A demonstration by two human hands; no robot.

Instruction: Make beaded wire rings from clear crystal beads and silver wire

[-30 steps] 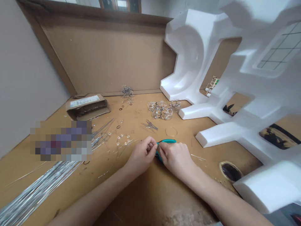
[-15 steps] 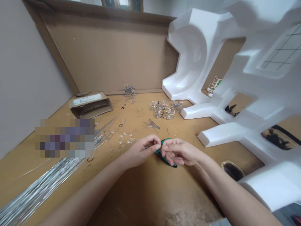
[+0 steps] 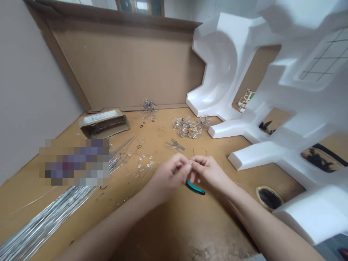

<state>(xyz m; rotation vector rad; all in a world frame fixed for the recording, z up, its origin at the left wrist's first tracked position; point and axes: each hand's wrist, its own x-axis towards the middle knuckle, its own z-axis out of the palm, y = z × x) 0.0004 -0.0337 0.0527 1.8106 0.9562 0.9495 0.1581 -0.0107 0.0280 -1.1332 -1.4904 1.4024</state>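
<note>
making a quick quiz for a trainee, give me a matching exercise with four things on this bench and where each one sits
Things:
1 teal pliers
2 silver wire bundle
3 cardboard box
4 white foam packing

Places:
a far left, against the back panel
b right side
c just below the right hand
d front left

Pairs: 1c, 2d, 3a, 4b

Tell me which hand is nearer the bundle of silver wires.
Left: the left hand sits up and right of the silver wire bundle; the right hand sits farther right.
</note>
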